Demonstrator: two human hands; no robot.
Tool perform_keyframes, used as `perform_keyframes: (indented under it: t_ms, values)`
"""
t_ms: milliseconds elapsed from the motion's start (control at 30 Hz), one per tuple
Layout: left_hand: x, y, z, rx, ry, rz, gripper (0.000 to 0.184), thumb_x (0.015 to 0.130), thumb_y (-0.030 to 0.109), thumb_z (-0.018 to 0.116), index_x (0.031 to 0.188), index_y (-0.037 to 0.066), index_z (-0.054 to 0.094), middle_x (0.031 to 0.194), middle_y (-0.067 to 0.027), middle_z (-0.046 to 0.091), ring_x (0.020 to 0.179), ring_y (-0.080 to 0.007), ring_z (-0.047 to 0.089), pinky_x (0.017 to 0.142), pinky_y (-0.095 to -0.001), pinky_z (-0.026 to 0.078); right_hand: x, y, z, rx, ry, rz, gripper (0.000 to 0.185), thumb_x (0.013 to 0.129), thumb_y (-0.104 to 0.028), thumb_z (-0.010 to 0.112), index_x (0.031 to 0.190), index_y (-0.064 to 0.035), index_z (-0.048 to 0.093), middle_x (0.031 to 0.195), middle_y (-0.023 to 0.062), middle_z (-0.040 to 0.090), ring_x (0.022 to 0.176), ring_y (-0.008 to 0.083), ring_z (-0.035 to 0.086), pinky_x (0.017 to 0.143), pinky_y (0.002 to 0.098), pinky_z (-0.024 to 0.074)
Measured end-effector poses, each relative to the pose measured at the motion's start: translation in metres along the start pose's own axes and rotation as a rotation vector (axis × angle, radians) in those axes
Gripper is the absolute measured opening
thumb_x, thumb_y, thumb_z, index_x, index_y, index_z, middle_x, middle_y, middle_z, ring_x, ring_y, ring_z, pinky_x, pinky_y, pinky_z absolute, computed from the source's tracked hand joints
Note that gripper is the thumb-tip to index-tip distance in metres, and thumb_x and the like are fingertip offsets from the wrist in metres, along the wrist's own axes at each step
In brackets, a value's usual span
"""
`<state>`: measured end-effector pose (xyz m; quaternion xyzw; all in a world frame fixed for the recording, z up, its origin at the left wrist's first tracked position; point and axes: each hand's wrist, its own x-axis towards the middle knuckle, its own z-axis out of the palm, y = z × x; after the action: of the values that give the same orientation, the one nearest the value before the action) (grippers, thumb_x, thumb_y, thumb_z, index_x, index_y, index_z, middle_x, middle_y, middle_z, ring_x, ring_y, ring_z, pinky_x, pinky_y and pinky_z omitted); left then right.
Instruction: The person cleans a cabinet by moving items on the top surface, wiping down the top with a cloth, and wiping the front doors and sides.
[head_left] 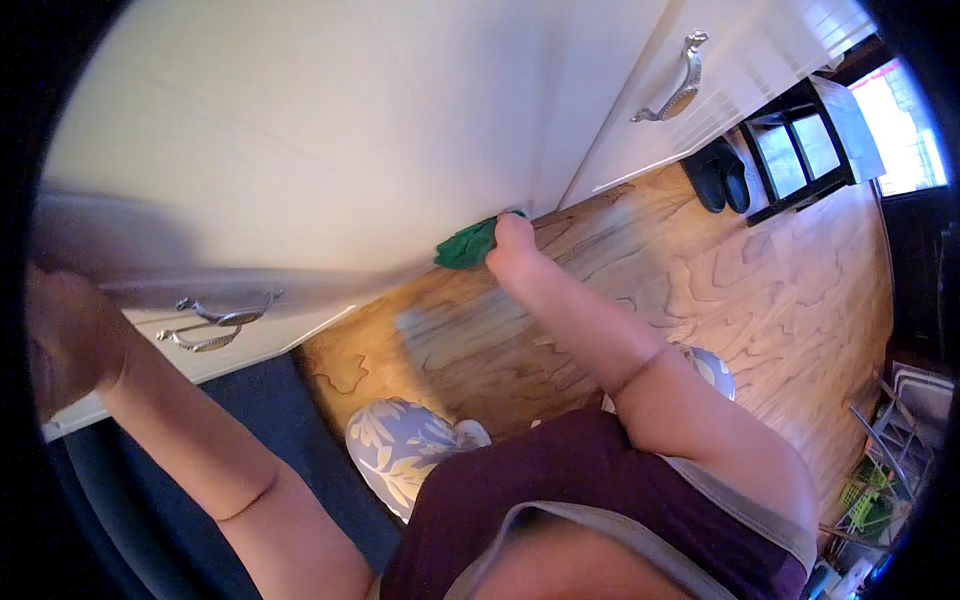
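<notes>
My right hand is closed on a green cloth, low down at the bottom edge of a white cabinet door. The cloth lies against the door's lower part, just above the wood floor. Far to the left, my left hand is at the white cabinet front, in shadow at the edge of the view. Its fingers do not show clearly, and I cannot tell whether it grips anything.
Silver handles are on the cabinet fronts. Black shoes and a black shelf unit stand at the upper right on the wood floor. A dark blue mat lies at lower left, and a metal rack stands at right.
</notes>
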<state>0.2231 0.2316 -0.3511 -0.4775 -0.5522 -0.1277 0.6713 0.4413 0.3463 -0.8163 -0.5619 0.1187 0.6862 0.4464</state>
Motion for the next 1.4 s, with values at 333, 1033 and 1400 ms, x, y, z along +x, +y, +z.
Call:
perform_keyframes:
  t_ms: [333,1033,1400]
  values:
    - [0.020,0.020,0.004,-0.725,0.349,0.155,0.022,0.090,0.020,0.061,0.096,-0.001,0.060,0.100,-0.0123,0.058,0.085,-0.0211,0.055,0.074,-0.0270,0.045,0.062,-0.046,-0.025,0.049,-0.350,0.251,0.029,0.094,-0.013,0.038,0.110,0.0033,0.056,0.114,0.0176,0.061,0.105,0.0339,0.059,0.093,0.0506,0.0476]
    - [0.003,0.004,-0.014,-0.663,0.145,0.104,0.023,0.091,-0.007,0.049,0.112,-0.002,0.056,0.124,-0.0170,0.052,0.116,-0.0316,0.052,0.099,-0.0391,0.046,-0.188,-0.123,-0.135,-0.738,-0.805,0.025,0.027,0.093,-0.013,0.053,0.118,-0.0019,0.055,0.104,0.0060,0.062,0.094,0.0160,0.061,0.083,0.0311,0.0504]
    - [-0.003,-0.004,-0.012,-0.572,0.096,0.046,0.018,0.091,-0.005,0.052,0.107,-0.006,0.061,0.120,-0.0220,0.056,0.111,-0.0342,0.056,0.095,-0.0407,0.049,-0.203,-0.139,-0.151,-0.681,-0.861,0.293,0.028,0.095,-0.014,0.052,0.121,-0.0022,0.052,0.103,0.0082,0.062,0.091,0.0185,0.063,0.077,0.0347,0.0535]
